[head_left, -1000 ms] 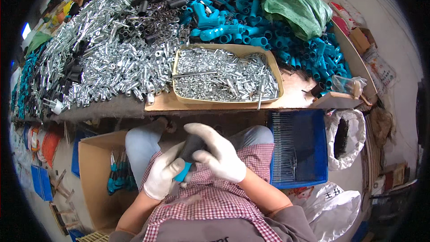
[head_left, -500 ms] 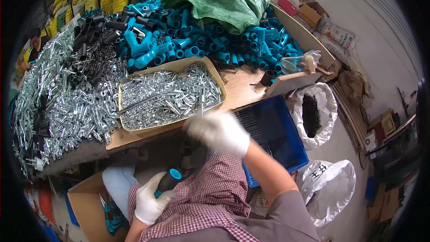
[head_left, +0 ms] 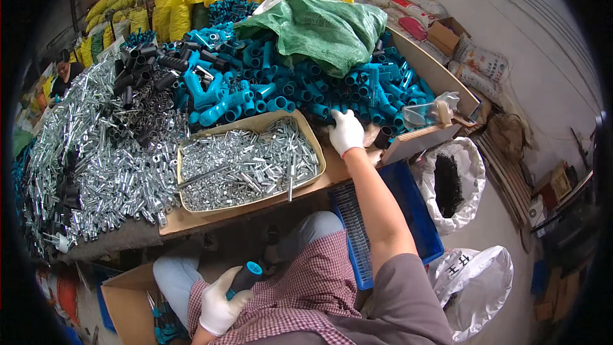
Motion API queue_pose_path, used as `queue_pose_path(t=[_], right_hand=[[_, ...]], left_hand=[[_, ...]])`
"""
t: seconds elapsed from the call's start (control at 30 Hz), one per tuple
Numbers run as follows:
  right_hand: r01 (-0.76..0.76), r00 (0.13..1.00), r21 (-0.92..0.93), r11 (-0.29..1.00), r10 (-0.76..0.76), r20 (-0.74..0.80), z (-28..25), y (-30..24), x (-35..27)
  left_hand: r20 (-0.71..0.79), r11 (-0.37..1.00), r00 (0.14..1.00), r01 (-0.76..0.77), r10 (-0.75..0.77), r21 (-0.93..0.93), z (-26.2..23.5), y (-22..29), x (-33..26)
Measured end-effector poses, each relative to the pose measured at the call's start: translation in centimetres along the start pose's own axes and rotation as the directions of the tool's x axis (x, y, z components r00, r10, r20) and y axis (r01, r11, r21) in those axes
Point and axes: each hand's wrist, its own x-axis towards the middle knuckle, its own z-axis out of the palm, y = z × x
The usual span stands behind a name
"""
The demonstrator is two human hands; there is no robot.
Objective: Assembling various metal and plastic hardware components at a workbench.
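Observation:
My left hand [head_left: 219, 306] is wrapped round a black tubular handle [head_left: 245, 278] with a teal open end, held low over my lap. It wears a white glove. My right hand [head_left: 348, 133], gloved too, is stretched far out to the front edge of a pile of teal plastic handles [head_left: 255, 83]. Its fingers are bent down and drawn together at the tabletop; whatever lies under the fingertips is hidden. To its left stands a cream tray [head_left: 321, 169] of small metal parts. A slim metal rod [head_left: 291, 176] sticks out over the tray's near rim.
Loose metal tubes [head_left: 121, 172] heap up on the left of the table. A green sack [head_left: 319, 32] covers part of the teal pile. Beside my right arm sits a blue crate [head_left: 415, 217]; white sacks [head_left: 469, 185] stand further right. A cardboard box [head_left: 128, 300] holds teal-handled tools.
My right hand has moved forward from the tray's near rim to the edge of the teal pile, leaving the slim rod behind. My left hand keeps hold of the black handle.

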Motion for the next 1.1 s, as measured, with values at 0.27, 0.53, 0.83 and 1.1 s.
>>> queue_pose_path(t=[0.27, 0.53, 0.83, 1.1], right_hand=[[0.151, 0.988, 0.115, 0.982, -0.155, 0.026, -2.8, 0.9, -6.1], [-0.010, 0.985, 0.379, 0.926, 0.074, -0.153, -2.6, 1.8, -5.8], [0.073, 0.950, 0.884, 0.462, 0.239, -0.203, -7.5, -2.7, -7.5], [0.271, 0.589, 0.926, 0.263, -0.806, 0.056, -13.9, -15.8, -16.6]], left_hand=[[0.072, 1.000, 0.997, -0.009, 0.010, -0.012, 0.1, 0.4, 1.0], [0.058, 0.996, 0.997, 0.049, -0.044, -0.076, -0.3, 0.3, 1.3], [0.011, 0.999, 1.000, -0.009, 0.009, -0.038, -1.0, 0.2, 1.5], [-0.027, 0.986, 0.999, 0.024, -0.029, -0.166, -3.4, 0.4, 2.2]])
